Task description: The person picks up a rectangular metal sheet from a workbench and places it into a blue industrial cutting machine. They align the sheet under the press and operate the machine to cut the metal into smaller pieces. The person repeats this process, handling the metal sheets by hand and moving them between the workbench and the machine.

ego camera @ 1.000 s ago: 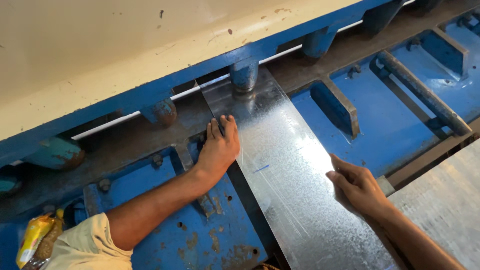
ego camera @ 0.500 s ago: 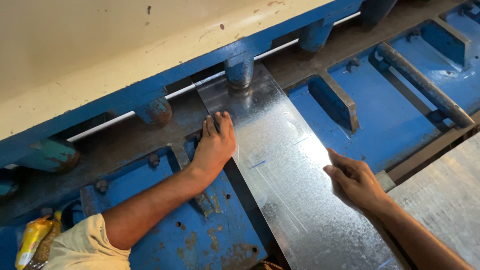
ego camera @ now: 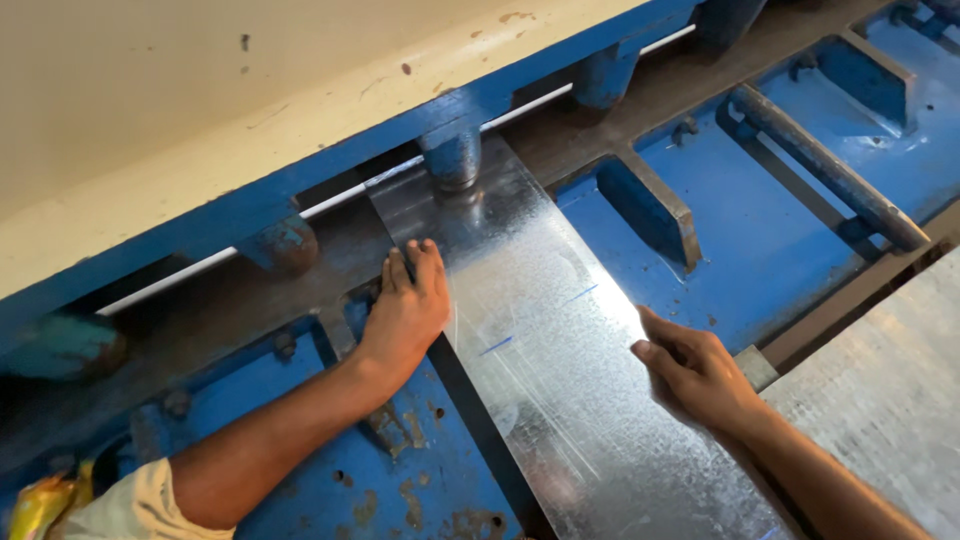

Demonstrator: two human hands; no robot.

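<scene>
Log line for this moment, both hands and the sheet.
left hand: flat on left edge of metal sheet | right hand: on sheet's right edge | sheet: far end under blue hold-down foot

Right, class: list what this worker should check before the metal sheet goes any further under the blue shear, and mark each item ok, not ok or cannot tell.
1. Left hand flat on the sheet's left edge: ok.
2. Right hand on its right edge: ok.
3. Metal sheet lying flat on the blue shear bed: ok.
4. Fingertips clear of the hold-down foot: not ok, the left ones lie close.
5. Blue marks lined up with the blade: cannot tell.
</scene>
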